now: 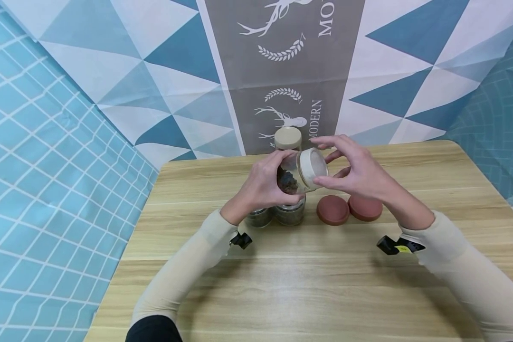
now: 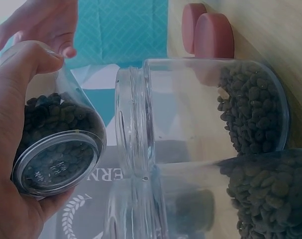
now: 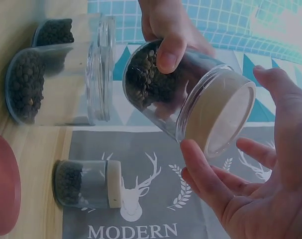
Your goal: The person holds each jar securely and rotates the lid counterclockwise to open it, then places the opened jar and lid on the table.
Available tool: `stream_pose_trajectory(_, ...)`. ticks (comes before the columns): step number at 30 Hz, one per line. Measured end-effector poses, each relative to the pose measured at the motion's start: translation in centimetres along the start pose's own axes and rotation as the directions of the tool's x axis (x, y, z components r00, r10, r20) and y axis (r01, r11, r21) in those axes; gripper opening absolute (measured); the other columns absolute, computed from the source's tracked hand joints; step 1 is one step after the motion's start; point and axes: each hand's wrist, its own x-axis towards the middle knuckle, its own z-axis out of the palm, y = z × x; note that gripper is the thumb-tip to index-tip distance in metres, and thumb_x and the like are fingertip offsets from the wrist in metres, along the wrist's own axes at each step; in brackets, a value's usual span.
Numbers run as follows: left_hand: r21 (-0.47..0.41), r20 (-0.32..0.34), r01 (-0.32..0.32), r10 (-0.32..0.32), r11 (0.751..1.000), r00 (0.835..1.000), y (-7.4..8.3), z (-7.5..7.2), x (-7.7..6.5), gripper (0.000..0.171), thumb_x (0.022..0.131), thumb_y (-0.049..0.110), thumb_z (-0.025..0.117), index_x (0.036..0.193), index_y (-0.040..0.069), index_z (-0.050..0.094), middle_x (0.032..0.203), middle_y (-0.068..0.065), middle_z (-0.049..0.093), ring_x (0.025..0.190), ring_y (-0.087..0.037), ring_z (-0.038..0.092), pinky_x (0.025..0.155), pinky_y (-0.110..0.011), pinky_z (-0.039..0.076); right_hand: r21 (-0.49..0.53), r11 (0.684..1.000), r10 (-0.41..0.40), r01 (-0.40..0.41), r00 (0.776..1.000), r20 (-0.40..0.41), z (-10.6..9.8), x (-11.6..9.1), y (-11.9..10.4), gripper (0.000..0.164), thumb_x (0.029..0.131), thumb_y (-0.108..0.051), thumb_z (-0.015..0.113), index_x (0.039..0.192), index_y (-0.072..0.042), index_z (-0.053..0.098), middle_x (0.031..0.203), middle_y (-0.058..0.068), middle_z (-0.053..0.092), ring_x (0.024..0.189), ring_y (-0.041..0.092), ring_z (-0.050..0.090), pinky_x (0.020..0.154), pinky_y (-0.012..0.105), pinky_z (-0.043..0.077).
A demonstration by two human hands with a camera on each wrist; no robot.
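My left hand (image 1: pixel 262 180) grips a glass jar (image 3: pixel 160 89) partly filled with dark, pellet-like beans, tilted on its side above the table. A cream lid (image 1: pixel 314 166) is on its mouth, which points toward my right hand (image 1: pixel 355 168). The right hand's fingers spread loosely around the lid, with one fingertip right at its rim and another standing off from it in the right wrist view. Below the held jar stand two lidless glass jars, one nearer (image 2: pixel 185 114) and one beside it (image 2: pixel 190 204), each with dark beans at the bottom.
Two red lids, one left (image 1: pixel 333 210) and one right (image 1: pixel 365 207), lie side by side on the wooden table (image 1: pixel 282 285). Behind the held jar stands another jar with a cream lid (image 1: pixel 288 137), near the table's back edge and the patterned cloth (image 1: pixel 278 71).
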Motion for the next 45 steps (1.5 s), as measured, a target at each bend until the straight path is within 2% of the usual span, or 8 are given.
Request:
stream_pose_trajectory(6, 0.008, 0.006, -0.015, 0.015, 1.000, 1.000, 0.2, 0.0, 0.1, 0.097, 0.073, 0.035, 0.102, 0.152, -0.002, 0.060, 0.145, -0.017, 0.073, 0.128, -0.030, 0.074, 0.112, -0.044, 0.064, -0.015, 0.999, 0.028, -0.028, 1.000, -0.011, 0.0, 0.0, -0.4, 0.078, 0.092, -0.011, 0.090, 0.163, -0.018, 0.057, 0.152, 0.019, 0.061, 0.124, 0.039, 0.070, 0.076, 0.017, 0.066)
stream_pose_trajectory(9, 0.013, 0.006, -0.020, 0.020, 1.000, 1.000, 0.2, 0.0, 0.1, 0.098, 0.073, 0.035, 0.102, 0.153, -0.003, 0.059, 0.145, -0.017, 0.073, 0.128, -0.029, 0.074, 0.111, -0.043, 0.064, -0.037, 0.999, 0.009, -0.009, 1.000, -0.009, 0.3, 0.1, -0.6, 0.073, 0.093, -0.013, 0.090, 0.160, -0.017, 0.061, 0.153, 0.017, 0.063, 0.121, 0.038, 0.071, 0.074, 0.019, 0.066)
stream_pose_trajectory(14, 0.022, 0.005, -0.021, 0.021, 1.000, 1.000, 0.3, 0.1, 0.1, 0.098, 0.073, 0.035, 0.102, 0.152, -0.003, 0.059, 0.144, -0.017, 0.073, 0.127, -0.029, 0.075, 0.111, -0.043, 0.065, -0.067, 0.997, -0.037, 0.036, 0.999, -0.017, 0.8, 0.3, -0.6, 0.063, 0.093, -0.011, 0.089, 0.151, -0.011, 0.066, 0.141, 0.016, 0.068, 0.116, 0.038, 0.072, 0.069, 0.023, 0.067)
stream_pose_trajectory(21, 0.018, 0.007, -0.017, 0.017, 1.000, 1.000, 0.2, 0.1, 0.1, 0.098, 0.072, 0.034, 0.102, 0.153, -0.003, 0.059, 0.144, -0.016, 0.074, 0.126, -0.029, 0.075, 0.110, -0.044, 0.064, -0.075, 0.997, -0.036, 0.035, 0.999, -0.016, 0.9, 0.3, -0.7, 0.060, 0.092, -0.012, 0.090, 0.148, -0.012, 0.068, 0.139, 0.015, 0.069, 0.117, 0.037, 0.072, 0.069, 0.021, 0.067)
stream_pose_trajectory(26, 0.010, 0.002, -0.014, 0.014, 1.000, 1.000, 0.2, 0.2, 0.0, 0.099, 0.073, 0.034, 0.101, 0.154, -0.003, 0.059, 0.143, -0.016, 0.074, 0.126, -0.028, 0.075, 0.109, -0.044, 0.064, -0.061, 0.993, -0.106, 0.105, 0.994, -0.011, 1.0, 0.3, -0.3, 0.060, 0.091, -0.009, 0.090, 0.147, -0.014, 0.070, 0.138, 0.011, 0.068, 0.118, 0.022, 0.065, 0.072, 0.022, 0.068)
stream_pose_trajectory(33, 0.012, -0.005, -0.016, 0.016, 1.000, 1.000, 0.1, 0.3, -0.1, 0.099, 0.072, 0.034, 0.102, 0.154, -0.003, 0.059, 0.142, -0.016, 0.075, 0.125, -0.028, 0.075, 0.108, -0.043, 0.065, -0.112, 0.957, -0.266, 0.266, 0.964, 0.019, 0.7, 0.3, 0.7, 0.068, 0.082, -0.003, 0.094, 0.145, -0.012, 0.072, 0.145, 0.011, 0.067, 0.126, 0.000, 0.059, 0.078, 0.026, 0.068)
stream_pose_trajectory(38, 0.007, -0.005, -0.014, 0.014, 1.000, 1.000, 0.2, 0.3, -0.1, 0.099, 0.072, 0.035, 0.102, 0.153, -0.003, 0.059, 0.143, -0.016, 0.074, 0.126, -0.028, 0.075, 0.110, -0.043, 0.064, -0.157, 0.916, -0.369, 0.369, 0.929, 0.028, 0.4, 0.3, 1.4, 0.072, 0.075, 0.000, 0.096, 0.142, -0.010, 0.073, 0.150, 0.017, 0.066, 0.131, 0.003, 0.061, 0.081, 0.027, 0.067)
stream_pose_trajectory(45, 0.005, -0.003, -0.012, 0.012, 1.000, 1.000, 0.2, 0.3, 0.0, 0.099, 0.071, 0.033, 0.103, 0.153, -0.003, 0.059, 0.144, -0.017, 0.074, 0.127, -0.029, 0.075, 0.110, -0.043, 0.064, -0.157, 0.884, -0.438, 0.440, 0.898, 0.045, 0.4, 0.3, 1.7, 0.072, 0.073, 0.002, 0.094, 0.141, -0.010, 0.072, 0.153, 0.022, 0.064, 0.140, 0.006, 0.056, 0.088, 0.014, 0.057)
